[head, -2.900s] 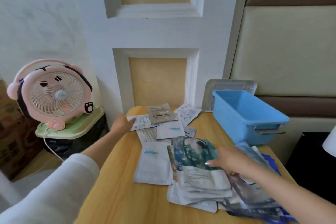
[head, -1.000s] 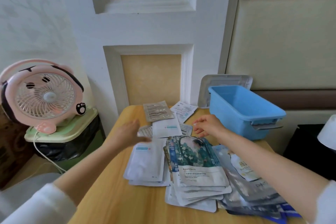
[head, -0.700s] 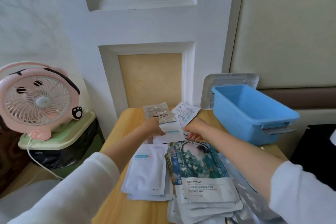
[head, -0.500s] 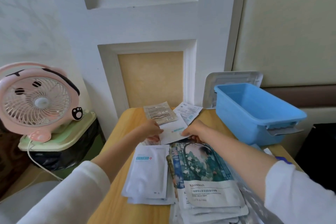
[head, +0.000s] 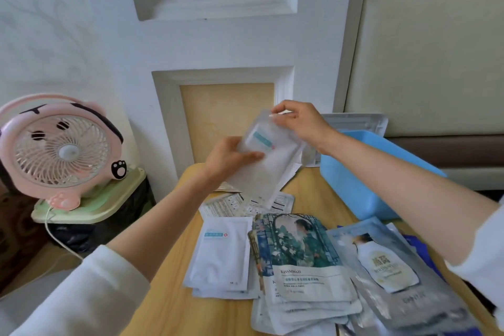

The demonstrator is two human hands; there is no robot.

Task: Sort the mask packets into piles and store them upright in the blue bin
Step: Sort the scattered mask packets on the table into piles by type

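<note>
1. Wooden and yellow, the table (head: 174,305) sits closest to us, and our piles of mask packets lie flat on it.
2. We see a white pile (head: 222,256) on the left side, and its top packet has a small blue label.
3. Just beside it on the right is a pile with a garden picture (head: 300,259) on top.
4. Next to that, further right, is a shiny silver pile (head: 395,275) with a pale bottle picture on it.
5. A bit further back, some loose packets with small print (head: 245,203) lie flat in the middle of the table.
6. Above those, we hold one white packet (head: 268,155) up in the air, tilted, well off the table.
7. Our left hand (head: 227,158) grips the packet's left side, with the thumb pressed on its front.
8. Our right hand (head: 300,123) pinches the packet's top corner with the fingertips.
9. Behind our right arm sits the blue bin (head: 351,180) on the far right part of the table. We cannot see inside it.
10. A grey lid (head: 357,123) leans against the wall behind the bin.
11. Far off to the left, beside the table, a pink fan (head: 58,147) stands on a pale green lid (head: 109,202).
</note>
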